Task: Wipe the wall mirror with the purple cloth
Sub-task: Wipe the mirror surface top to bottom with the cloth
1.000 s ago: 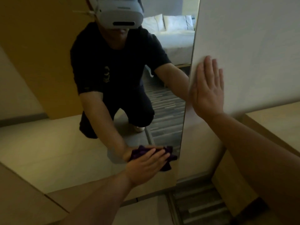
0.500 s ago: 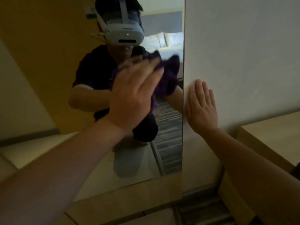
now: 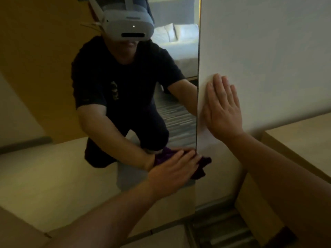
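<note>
Wiping is in progress. I press my left hand point(image 3: 172, 171), fingers straight, on the purple cloth point(image 3: 203, 166) beneath it, low on the mirror point(image 3: 53, 167). My right hand point(image 3: 223, 111) lies flat and empty on the wall point(image 3: 268, 51) above. I cannot judge the remaining area.

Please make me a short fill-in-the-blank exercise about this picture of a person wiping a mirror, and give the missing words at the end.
1. The left hand presses a ____ cloth against the mirror.
2. The right hand lies flat on the white ____ beside the mirror.
3. Part of the cloth hangs past the mirror's ____ edge.

Missing words: purple; wall; right.
</note>
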Demonstrator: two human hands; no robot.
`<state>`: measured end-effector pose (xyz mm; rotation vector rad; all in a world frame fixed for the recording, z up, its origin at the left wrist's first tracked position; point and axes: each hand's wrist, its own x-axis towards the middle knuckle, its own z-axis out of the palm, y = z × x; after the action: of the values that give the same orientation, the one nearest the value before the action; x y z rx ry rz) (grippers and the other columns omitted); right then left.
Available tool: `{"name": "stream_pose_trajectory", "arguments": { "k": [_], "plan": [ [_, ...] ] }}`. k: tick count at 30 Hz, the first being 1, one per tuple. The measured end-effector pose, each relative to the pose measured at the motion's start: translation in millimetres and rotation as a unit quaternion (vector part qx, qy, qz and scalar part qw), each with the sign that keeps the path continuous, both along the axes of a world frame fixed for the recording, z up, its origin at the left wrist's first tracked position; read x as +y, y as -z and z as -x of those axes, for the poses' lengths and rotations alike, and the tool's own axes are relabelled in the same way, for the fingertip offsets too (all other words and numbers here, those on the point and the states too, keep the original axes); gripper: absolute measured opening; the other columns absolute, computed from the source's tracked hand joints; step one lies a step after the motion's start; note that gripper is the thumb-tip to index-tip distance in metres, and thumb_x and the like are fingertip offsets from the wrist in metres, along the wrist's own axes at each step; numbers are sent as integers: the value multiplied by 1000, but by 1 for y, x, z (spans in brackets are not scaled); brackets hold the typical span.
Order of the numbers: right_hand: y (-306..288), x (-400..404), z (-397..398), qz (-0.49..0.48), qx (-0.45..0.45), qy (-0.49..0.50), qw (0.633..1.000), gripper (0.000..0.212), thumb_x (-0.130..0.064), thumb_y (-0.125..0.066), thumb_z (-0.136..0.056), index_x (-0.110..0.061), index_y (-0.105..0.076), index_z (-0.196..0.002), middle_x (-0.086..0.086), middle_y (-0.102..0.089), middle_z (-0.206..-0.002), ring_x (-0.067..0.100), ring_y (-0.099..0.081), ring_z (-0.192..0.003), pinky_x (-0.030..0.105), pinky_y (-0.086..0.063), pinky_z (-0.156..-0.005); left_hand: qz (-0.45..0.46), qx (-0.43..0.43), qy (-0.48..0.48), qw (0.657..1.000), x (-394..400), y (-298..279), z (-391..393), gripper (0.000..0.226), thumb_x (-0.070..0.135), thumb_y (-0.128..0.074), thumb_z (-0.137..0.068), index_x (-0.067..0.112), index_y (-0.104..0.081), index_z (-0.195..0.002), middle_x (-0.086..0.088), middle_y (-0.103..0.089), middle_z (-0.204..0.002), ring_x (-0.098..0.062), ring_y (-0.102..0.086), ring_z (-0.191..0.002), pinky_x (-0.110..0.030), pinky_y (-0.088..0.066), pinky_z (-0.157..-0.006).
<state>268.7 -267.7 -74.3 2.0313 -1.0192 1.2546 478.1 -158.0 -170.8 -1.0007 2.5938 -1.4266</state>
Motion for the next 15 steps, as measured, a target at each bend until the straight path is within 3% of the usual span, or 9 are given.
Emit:
{"name": "stream_pose_trajectory", "arguments": {
  "k": [4,6,9,12,15],
  "plan": [
    [2,-4,-2,18,-4,-4,1000,54,-24,-40,-105,-1,-26,-152,24,-20,-159,38,-12,-149,50,-10,-123,-64,-108,-60,990,8,77,-7,58,28,-48,-96,10,-38,-150,-13,-31,-158,-36,-20,-147,-54,6,-121],
    [2,-4,-3,19,-6,-1,1000,54,-24,-41,-105,-1,-27,-151,24,-22,-158,41,-17,-148,50,-10,-123,-117,-140,-85,980,14,98,-12,51,27,-43,-95,13,-50,-144,-8,-40,-154,-31,-25,-145,-53,9,-121],
    [1,-3,-3,14,-7,5,1000,54,-24,-40,-104,-2,-27,-151,24,-22,-159,40,-17,-148,50,-11,-123,-194,-159,-107,962,22,113,-20,46,33,-52,-93,18,-60,-136,-4,-48,-149,-24,-38,-141,-51,5,-122],
    [-1,0,-5,-8,-4,12,1000,55,-26,-38,-105,-2,-25,-152,22,-19,-160,37,-11,-150,51,-10,-123,-292,-84,-95,948,34,100,-15,51,29,-33,-89,24,-69,-125,2,-59,-138,-20,-53,-131,-42,-20,-118],
    [-2,5,-3,-39,10,19,999,57,-29,-35,-106,-4,-20,-154,19,-12,-162,30,-1,-151,50,-8,-123,-352,86,-102,926,52,69,-6,50,28,-35,-86,27,-68,-124,3,-62,-135,-15,-61,-119,-31,-44,-104]
  ]
}}
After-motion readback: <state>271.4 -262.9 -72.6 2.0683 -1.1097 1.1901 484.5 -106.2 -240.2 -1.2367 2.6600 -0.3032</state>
